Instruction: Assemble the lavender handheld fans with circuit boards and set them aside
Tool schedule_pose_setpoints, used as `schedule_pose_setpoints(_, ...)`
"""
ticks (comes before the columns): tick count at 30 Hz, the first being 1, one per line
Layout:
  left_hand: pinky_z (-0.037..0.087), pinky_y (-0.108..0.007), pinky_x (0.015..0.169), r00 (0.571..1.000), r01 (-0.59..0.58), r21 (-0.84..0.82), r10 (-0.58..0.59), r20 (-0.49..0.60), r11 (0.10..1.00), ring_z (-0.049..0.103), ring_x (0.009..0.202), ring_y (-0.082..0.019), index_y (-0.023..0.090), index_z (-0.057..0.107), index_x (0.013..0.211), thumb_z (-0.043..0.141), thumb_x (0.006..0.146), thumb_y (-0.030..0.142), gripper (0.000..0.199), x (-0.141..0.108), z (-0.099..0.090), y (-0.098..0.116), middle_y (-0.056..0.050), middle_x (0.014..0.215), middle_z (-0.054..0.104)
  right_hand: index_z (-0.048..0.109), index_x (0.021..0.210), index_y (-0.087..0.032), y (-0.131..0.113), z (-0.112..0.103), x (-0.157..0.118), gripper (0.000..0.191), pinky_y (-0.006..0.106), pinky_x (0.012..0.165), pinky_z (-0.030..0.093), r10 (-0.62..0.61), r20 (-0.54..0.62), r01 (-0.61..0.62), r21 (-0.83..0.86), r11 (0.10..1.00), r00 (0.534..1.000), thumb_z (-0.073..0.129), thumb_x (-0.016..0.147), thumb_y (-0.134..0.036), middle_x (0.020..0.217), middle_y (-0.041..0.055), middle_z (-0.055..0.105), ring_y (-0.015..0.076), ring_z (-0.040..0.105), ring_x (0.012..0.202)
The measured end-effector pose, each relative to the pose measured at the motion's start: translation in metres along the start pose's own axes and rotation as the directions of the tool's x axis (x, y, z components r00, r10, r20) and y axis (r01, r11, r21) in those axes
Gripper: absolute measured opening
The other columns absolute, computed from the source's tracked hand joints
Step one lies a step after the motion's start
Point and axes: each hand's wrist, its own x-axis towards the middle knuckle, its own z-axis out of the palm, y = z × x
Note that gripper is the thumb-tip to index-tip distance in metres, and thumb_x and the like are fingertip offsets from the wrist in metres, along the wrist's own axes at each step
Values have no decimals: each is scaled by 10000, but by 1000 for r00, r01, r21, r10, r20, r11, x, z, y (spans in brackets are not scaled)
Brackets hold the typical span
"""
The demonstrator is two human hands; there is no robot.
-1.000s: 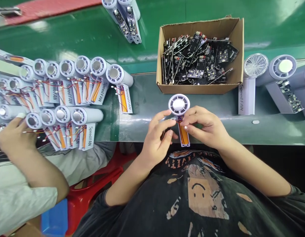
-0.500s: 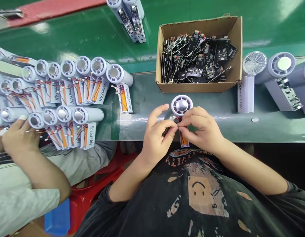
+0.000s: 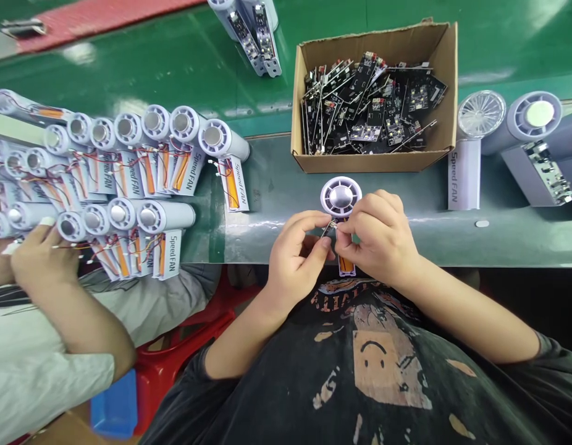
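Observation:
My left hand (image 3: 295,262) and my right hand (image 3: 381,238) meet over a small white handheld fan (image 3: 340,196), whose round grille and silver hub stand just above my fingers. Fingertips of both hands pinch thin fan wires (image 3: 330,228) close together. Under them lies a card with an orange battery strip (image 3: 346,267), mostly hidden by my hands. The fan's body is hidden too. A co-worker's hand (image 3: 42,259) rests at the left among rows of similar fans with wired cards (image 3: 128,164).
A cardboard box (image 3: 374,161) of black circuit boards stands on the green workbench (image 3: 272,191) straight ahead. Finished fans (image 3: 527,120) lie at the right, more units (image 3: 244,31) at the top. A red stool (image 3: 184,346) and blue container (image 3: 114,405) sit below the bench.
My hands have drawn closer together and now pinch the wires, covering more of the orange strip. The view has shifted slightly, and the co-worker's hand has moved a little right.

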Motion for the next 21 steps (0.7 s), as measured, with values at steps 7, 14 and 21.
schedule_pose_setpoints(7,530,-161,484,1000,-13,63,13,2,998,611,617,-40,221,621,1114,575,934,174,191,1,0,3,-57,1182,612,508,618,-221,3,0,-2,263,341,687,332,-49,-47,52,49,997,998,551,854,-116,690,14,506,173,411,710)
schedule_pose_setpoints(14,478,-154,405,987,163,-141,-160,35,976,621,593,-49,239,612,1097,600,928,241,170,-2,2,1,-63,1198,600,489,614,-227,6,1,-4,274,343,703,355,-53,-43,57,91,994,998,569,860,-134,676,1,512,163,432,689)
schedule_pose_setpoints(21,562,-174,512,1000,16,-69,-16,2,997,628,626,-34,237,606,1122,584,913,136,233,-7,4,-3,-45,1196,573,554,669,-210,2,-4,0,235,332,698,404,33,56,-41,151,988,998,545,899,-168,725,19,559,162,498,704)
